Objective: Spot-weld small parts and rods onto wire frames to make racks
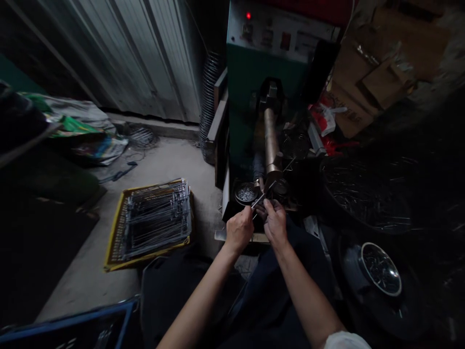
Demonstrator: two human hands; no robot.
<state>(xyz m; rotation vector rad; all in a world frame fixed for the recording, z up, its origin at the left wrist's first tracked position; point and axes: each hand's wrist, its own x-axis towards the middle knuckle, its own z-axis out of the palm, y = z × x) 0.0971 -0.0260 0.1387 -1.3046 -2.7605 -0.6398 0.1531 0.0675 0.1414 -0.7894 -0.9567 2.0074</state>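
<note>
Both of my hands are close together at the front of a green machine [241, 106] with a red light. My left hand [240, 227] is closed around a thin metal rod [258, 200] that slants up to the right, toward the tip of the machine's copper-coloured arm [271, 135]. Just to its right, my right hand [273, 219] has its fingers pinched near the same rod; what sits between its fingertips is too small and dark to name. A round dish [246, 193] of small shiny metal pieces stands just above my left hand.
A yellow basket [115, 232] of wire frames stands on the floor at left. At lower left is a blue-edged crate [72, 325]. On the right are a bowl [381, 269] of metal pieces and a large dark tub [366, 194]. Cardboard [348, 106] lies behind.
</note>
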